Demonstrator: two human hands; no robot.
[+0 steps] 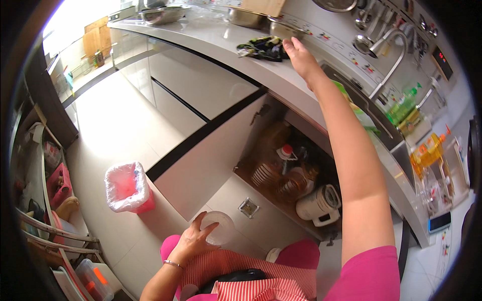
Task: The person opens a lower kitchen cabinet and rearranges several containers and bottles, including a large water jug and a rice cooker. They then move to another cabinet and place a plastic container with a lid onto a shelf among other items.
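Observation:
My left hand [196,234], with a bracelet at the wrist, grips a clear round plastic container [218,227] low over the floor, in front of my striped apron. My right arm reaches up across the counter. The right hand [299,56] is at the counter beside a dark patterned cloth [263,48], near its right end. Its fingers are extended; whether they touch the cloth I cannot tell. Below the counter a cabinet door [211,154] stands open. Inside are a bottle with a red cap [287,150], several other containers and a white lidded jug [318,206].
A pink bin [145,195] with a plastic liner stands on the floor at left, near the open door. A floor drain [248,207] lies before the cabinet. The sink faucet [395,56] and soap bottles are at right. A laden shelf rack [60,239] borders the left side.

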